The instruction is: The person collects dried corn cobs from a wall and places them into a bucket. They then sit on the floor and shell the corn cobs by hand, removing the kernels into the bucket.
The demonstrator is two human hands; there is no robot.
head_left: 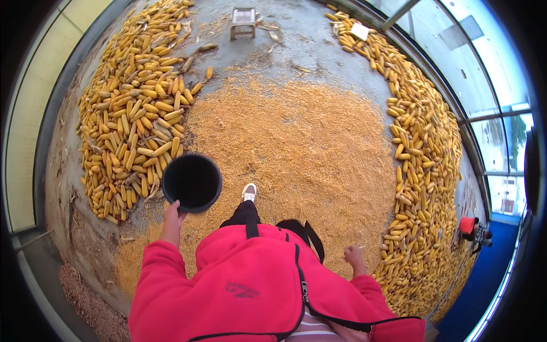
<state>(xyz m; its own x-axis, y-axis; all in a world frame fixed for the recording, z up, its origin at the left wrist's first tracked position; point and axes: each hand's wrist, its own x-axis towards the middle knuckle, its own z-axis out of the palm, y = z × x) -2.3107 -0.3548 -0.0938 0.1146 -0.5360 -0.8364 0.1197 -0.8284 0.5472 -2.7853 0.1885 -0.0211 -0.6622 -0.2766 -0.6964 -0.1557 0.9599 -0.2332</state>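
My left hand (174, 213) grips the rim of a black, round, bucket-like container (192, 183), whose dark inside faces up; its contents cannot be made out. Beneath and around me, loose yellow corn kernels (295, 141) lie spread over the grey floor. My right hand (354, 256) hangs low over the kernels at the right, with its fingers curled and a small pale piece at the fingertips. One foot in a light shoe (249, 192) stands on the kernels.
Heaps of corn cobs lie at the left (141, 111) and the right (421, 171). A small stool (243, 21) stands at the far end. Windows (487, 141) line the right side. Another person (480, 235) is beside a red container (466, 225) at the far right.
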